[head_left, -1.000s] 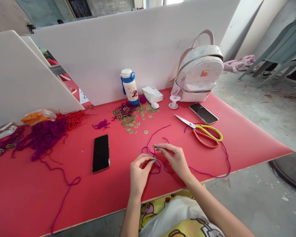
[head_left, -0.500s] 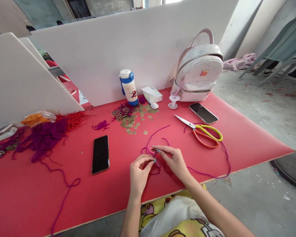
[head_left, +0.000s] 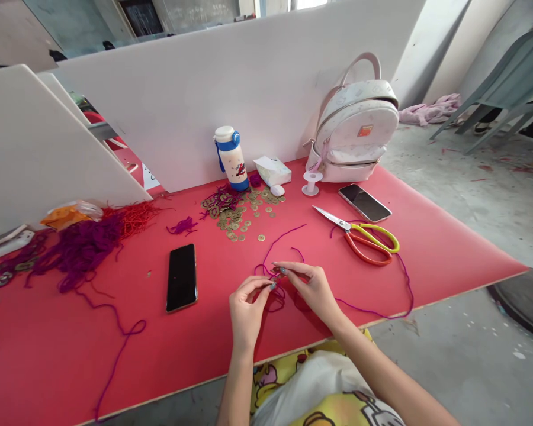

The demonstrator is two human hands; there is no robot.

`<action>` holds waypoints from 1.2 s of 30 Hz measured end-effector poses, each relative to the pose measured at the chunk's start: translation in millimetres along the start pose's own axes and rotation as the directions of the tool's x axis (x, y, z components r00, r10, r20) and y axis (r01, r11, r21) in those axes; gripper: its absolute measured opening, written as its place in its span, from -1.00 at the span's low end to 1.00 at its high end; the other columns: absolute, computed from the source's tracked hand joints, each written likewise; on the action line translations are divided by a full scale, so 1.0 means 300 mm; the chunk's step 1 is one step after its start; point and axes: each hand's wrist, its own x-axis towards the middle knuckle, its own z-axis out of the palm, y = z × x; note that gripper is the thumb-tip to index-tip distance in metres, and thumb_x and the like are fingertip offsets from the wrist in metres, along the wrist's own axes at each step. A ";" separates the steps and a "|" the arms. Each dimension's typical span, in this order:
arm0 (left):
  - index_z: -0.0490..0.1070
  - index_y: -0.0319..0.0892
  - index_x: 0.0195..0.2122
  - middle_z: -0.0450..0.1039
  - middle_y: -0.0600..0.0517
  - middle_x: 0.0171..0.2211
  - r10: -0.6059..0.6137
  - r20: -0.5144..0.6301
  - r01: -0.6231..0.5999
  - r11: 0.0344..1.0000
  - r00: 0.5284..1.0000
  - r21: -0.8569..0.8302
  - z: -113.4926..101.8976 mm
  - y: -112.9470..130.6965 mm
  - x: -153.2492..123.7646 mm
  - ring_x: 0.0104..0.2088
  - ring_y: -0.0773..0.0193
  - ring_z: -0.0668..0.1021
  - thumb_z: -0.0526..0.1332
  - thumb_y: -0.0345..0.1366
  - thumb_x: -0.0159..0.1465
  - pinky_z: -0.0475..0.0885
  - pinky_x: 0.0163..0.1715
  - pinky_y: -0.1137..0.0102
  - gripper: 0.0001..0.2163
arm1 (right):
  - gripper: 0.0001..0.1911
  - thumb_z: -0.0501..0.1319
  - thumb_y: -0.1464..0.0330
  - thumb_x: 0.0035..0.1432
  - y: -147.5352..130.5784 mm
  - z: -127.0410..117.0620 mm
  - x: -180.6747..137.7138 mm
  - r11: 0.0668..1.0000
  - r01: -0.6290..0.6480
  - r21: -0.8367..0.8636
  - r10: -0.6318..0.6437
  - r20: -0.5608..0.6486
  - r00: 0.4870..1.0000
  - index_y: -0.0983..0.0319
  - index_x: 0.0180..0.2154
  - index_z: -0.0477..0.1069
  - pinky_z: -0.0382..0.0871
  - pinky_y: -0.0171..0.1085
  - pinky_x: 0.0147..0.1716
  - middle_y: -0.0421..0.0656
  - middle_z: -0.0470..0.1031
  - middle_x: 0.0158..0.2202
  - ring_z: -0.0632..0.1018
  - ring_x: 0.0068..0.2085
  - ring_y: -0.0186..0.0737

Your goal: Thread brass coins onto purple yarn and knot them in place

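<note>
Both hands work close together above the red table near its front edge. My left hand (head_left: 247,305) is closed in a pinch on a purple cord (head_left: 275,305), thumb and forefinger pressed together. Just to its right, my right hand (head_left: 311,287) pinches the same cord, with what looks like a small brown coin partly hidden at the fingertips. Loops of the cord hang under the fingers, and one end stretches away over the table. A longer stretch runs right, past the scissors (head_left: 357,234), which lie with yellow and orange handles.
Several brass-coloured coins (head_left: 233,219) lie ahead beside a bottle (head_left: 231,157). A black phone (head_left: 182,278) is to the left; another phone (head_left: 365,202) and a spool (head_left: 311,183) lie near the backpack (head_left: 353,130). Purple yarn (head_left: 82,242) is heaped far left. A white partition (head_left: 182,106) stands behind.
My left hand has shifted slightly left, its fingertips drawing a little apart from the right hand's. My right hand stays nearly in place.
</note>
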 end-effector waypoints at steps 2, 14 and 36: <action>0.56 -0.18 -0.40 0.52 -0.02 -0.34 0.002 0.005 -0.002 1.000 1.000 0.004 0.000 -0.002 0.001 -0.27 0.25 0.56 0.29 -0.32 0.16 0.48 -0.21 0.45 -0.92 | -0.71 0.13 0.40 0.18 0.001 0.000 0.000 1.000 0.001 0.002 -0.001 -0.002 1.000 0.17 -0.14 0.58 0.51 -0.16 -0.07 -0.14 0.63 -0.17 0.63 -0.12 -0.09; 0.57 -0.18 -0.40 0.51 -0.02 -0.33 0.033 0.003 -0.033 0.999 0.999 0.021 -0.007 -0.013 -0.009 -0.27 0.25 0.56 0.28 -0.32 0.17 0.49 -0.20 0.44 -0.92 | -0.71 0.14 0.39 0.18 0.009 0.004 -0.002 1.000 0.012 0.003 -0.012 -0.015 1.000 0.18 -0.13 0.58 0.54 -0.18 -0.10 -0.14 0.63 -0.19 0.64 -0.16 -0.10; 0.57 -0.19 -0.41 0.53 -0.03 -0.33 -0.022 0.044 0.021 0.999 0.999 0.026 0.001 -0.017 -0.003 -0.27 0.23 0.57 0.28 -0.35 0.13 0.50 -0.21 0.43 -0.92 | -0.72 0.13 0.42 0.19 0.006 0.003 -0.009 1.000 0.004 0.031 -0.005 0.014 1.000 0.16 -0.13 0.58 0.52 -0.21 -0.07 -0.16 0.63 -0.17 0.63 -0.13 -0.13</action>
